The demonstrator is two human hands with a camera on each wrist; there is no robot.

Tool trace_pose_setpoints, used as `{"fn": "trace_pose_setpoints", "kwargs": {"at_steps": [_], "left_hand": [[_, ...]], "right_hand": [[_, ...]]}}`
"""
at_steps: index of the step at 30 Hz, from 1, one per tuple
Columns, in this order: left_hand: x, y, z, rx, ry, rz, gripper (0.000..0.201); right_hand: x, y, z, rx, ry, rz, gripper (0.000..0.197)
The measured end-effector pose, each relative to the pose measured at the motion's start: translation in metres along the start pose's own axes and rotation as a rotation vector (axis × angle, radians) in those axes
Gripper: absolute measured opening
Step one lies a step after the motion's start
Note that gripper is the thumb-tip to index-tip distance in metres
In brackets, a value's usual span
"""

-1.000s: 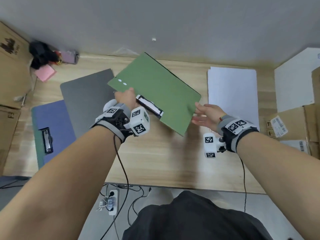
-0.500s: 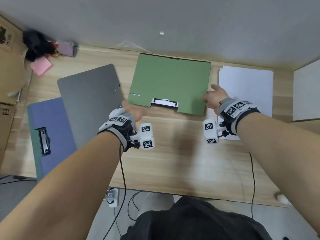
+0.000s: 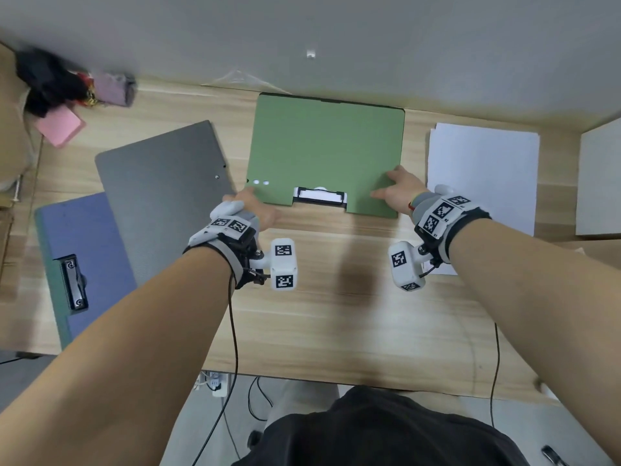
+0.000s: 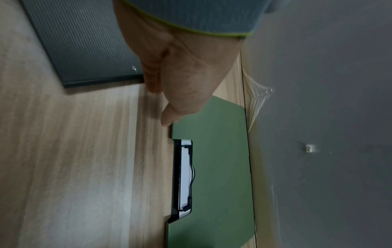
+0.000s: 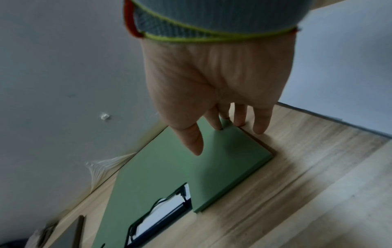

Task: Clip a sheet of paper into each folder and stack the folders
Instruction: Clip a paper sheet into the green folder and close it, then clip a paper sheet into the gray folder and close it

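Wooden desk (image 3: pixel 336 314) bears closed green folder (image 3: pixel 322 142); right hand (image 3: pixel 400 191) fingers straight on it, left hand (image 3: pixel 255 210) relaxed beside.

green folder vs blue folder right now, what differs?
The green folder lies closed, cover up, with its clip showing through a notch at the near edge; the blue folder lies open, clip exposed on top. Both hands touch the green one, left hand and right hand; the blue one lies untouched at the table's left end. Both lie flat on the table.
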State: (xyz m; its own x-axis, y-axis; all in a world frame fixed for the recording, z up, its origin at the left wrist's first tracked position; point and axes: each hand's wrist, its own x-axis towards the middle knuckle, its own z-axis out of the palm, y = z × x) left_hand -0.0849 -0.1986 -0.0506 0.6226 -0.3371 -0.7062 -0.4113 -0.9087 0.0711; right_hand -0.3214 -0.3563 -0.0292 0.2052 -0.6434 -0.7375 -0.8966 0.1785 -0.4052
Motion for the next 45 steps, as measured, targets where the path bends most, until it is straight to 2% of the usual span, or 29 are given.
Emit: {"fn": "trace_pose_setpoints", "kwargs": {"at_steps": [4, 9, 12, 16, 19, 22, 25, 27, 29, 33, 36, 39, 42, 45], "left_hand": [[0.004, 0.000, 0.002, 0.000, -0.007, -0.011, 0.081], [0.002, 0.004, 0.005, -0.054, 0.048, -0.026, 0.078], [0.002, -0.004, -0.003, -0.078, 0.055, -0.015, 0.075], [-0.005, -0.030, -0.023, -0.062, 0.186, -0.102, 0.064], [-0.012, -0.053, -0.036, -0.042, 0.217, -0.245, 0.072], [-0.013, -0.084, -0.045, -0.076, 0.222, -0.327, 0.085], [-0.019, -0.115, -0.048, -0.114, 0.244, -0.400, 0.086], [-0.021, -0.134, -0.048, -0.122, 0.230, -0.445, 0.092], [-0.022, -0.150, -0.046, -0.150, 0.200, -0.460, 0.102], [-0.025, -0.166, -0.050, -0.177, 0.203, -0.442, 0.105], [-0.023, -0.171, -0.056, -0.248, 0.181, -0.420, 0.099], [-0.023, -0.185, -0.063, -0.358, 0.177, -0.390, 0.096], [-0.028, -0.187, -0.078, -0.531, 0.239, -0.203, 0.082], [-0.054, -0.167, -0.105, -0.578, 0.254, 0.020, 0.052]], "right_hand": [[0.002, -0.002, 0.002, -0.030, 0.033, -0.012, 0.060], [0.002, -0.004, 0.001, -0.003, 0.029, 0.003, 0.066], [0.001, -0.007, 0.000, 0.022, 0.078, 0.012, 0.068], [-0.012, -0.029, 0.007, 0.029, 0.129, -0.006, 0.065], [-0.022, -0.053, 0.023, 0.064, 0.047, -0.084, 0.053], [-0.035, -0.076, 0.052, 0.087, -0.099, -0.123, 0.034], [-0.045, -0.094, 0.089, 0.089, -0.218, -0.150, 0.021], [-0.048, -0.099, 0.109, 0.077, -0.246, -0.155, 0.016], [-0.051, -0.098, 0.129, 0.068, -0.282, -0.138, 0.022], [-0.058, -0.093, 0.165, -0.036, -0.397, -0.164, 0.057], [-0.068, -0.093, 0.186, -0.052, -0.418, -0.206, 0.068], [-0.076, -0.094, 0.194, -0.049, -0.401, -0.212, 0.071], [-0.080, -0.089, 0.188, -0.078, -0.422, -0.193, 0.067], [-0.088, -0.087, 0.176, -0.010, -0.438, -0.175, 0.059]]}}
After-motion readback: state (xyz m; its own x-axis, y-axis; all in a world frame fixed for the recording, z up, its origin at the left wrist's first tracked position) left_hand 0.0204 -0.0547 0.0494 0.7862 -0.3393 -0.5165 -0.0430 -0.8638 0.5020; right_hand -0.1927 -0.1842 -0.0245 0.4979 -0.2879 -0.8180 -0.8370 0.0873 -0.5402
